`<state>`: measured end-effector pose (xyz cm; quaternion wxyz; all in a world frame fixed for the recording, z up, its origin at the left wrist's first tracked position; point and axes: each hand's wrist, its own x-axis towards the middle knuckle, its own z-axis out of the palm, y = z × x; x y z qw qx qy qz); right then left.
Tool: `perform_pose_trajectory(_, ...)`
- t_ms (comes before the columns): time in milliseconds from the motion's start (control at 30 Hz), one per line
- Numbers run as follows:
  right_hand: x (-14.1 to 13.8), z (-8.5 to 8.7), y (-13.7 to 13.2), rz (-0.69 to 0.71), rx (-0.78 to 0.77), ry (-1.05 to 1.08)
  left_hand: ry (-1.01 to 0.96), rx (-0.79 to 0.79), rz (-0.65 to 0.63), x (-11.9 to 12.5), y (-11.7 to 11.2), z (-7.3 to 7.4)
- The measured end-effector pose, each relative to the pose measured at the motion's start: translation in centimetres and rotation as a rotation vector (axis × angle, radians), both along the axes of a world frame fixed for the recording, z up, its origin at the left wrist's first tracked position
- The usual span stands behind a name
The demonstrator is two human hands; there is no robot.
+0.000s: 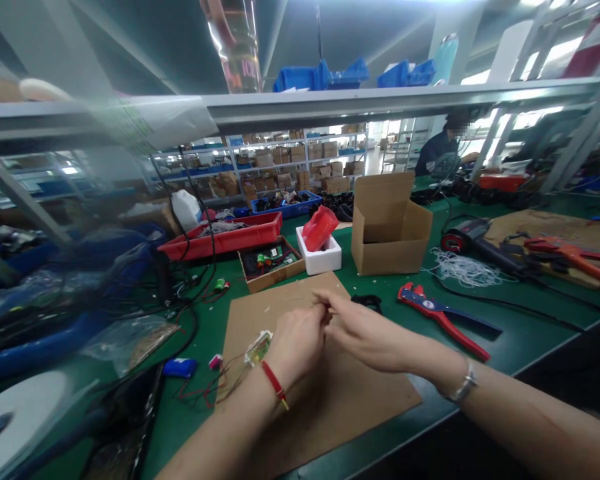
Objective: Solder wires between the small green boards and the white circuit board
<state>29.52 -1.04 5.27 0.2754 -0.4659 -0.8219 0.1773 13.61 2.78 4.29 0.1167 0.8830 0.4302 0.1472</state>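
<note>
- Two hands meet at centre frame. The left hand (pixel 297 340), curled, and the right hand (pixel 367 330), fingers stretched, pinch together at one spot. What they pinch is too small to tell.
- One small circuit board (pixel 258 348) with thin red wires (pixel 205 393) sits just beside the left wrist, lower centre, over one cardboard sheet (pixel 340 400) on the green desk (pixel 520 347).
- Right of the hands: one red-and-blue wire stripper (pixel 445 317).
- Behind, mid-frame: one open cardboard box (pixel 387 227), one white foam tray (pixel 323 260), one red tray (pixel 225 241).
</note>
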Motion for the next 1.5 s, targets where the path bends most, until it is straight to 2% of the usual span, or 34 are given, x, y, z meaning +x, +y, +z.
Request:
perform_pose_trajectory(67,-1.6,-1.0,0.9,0.033,-0.105,0.120,-0.040,0.002,-0.012,-1.0,0.4,0.2)
perform_pose_trajectory(133,-2.2,-2.3,2.2,0.024,-0.136,0.165,-0.088,-0.002,0.007,-2.6,0.9,0.4)
perform_pose_trajectory(233,-1.8,-4.1,4.1,0.000,-0.156,0.186,-0.153,0.000,0.107,-5.1,1.6,0.3)
perform_pose_trajectory(333,-1.3,-5.0,5.5,-0.018,-0.182,0.204,-0.193,-0.009,0.180,-7.0,1.7,-0.3)
perform_pose_trajectory(400,-1.2,-5.2,6.1,-0.021,-0.205,0.222,-0.195,-0.045,0.145,-7.9,1.5,-1.0)
perform_pose_trajectory(467,-1.1,-5.2,6.2,-0.011,-0.233,0.241,-0.184,-0.088,0.056,-8.3,1.1,-1.7)
perform_pose_trajectory(567,-1.0,-5.2,6.0,0.013,-0.285,0.278,-0.171,-0.096,-0.065,-8.4,0.9,-2.8)
perform_pose_trajectory(767,-0.2,-5.5,5.7,-0.038,-0.345,0.250,-0.222,0.076,-0.210,-8.2,1.6,-3.9)
perform_pose_trajectory(967,-0.1,-5.2,5.6,-0.024,-0.379,0.254,-0.193,0.234,-0.212,-7.8,1.2,-4.3)
perform_pose_trajectory(1133,-0.4,-5.0,5.0,-0.058,-0.402,0.233,-0.307,0.402,-0.203,-6.9,0.6,-5.4)
perform_pose_trajectory(1267,-0.9,-4.8,4.5,-0.064,-0.398,0.257,-0.253,0.405,-0.267,-6.5,0.6,-5.1)
perform_pose_trajectory(1400,-1.3,-5.1,3.8,-0.043,-0.403,0.314,-0.263,0.401,-0.258,-6.2,0.3,-4.2)
perform_pose_trajectory(1500,-1.4,-5.5,3.2,-0.049,-0.408,0.364,-0.274,0.400,-0.233,-6.1,-0.1,-4.3)
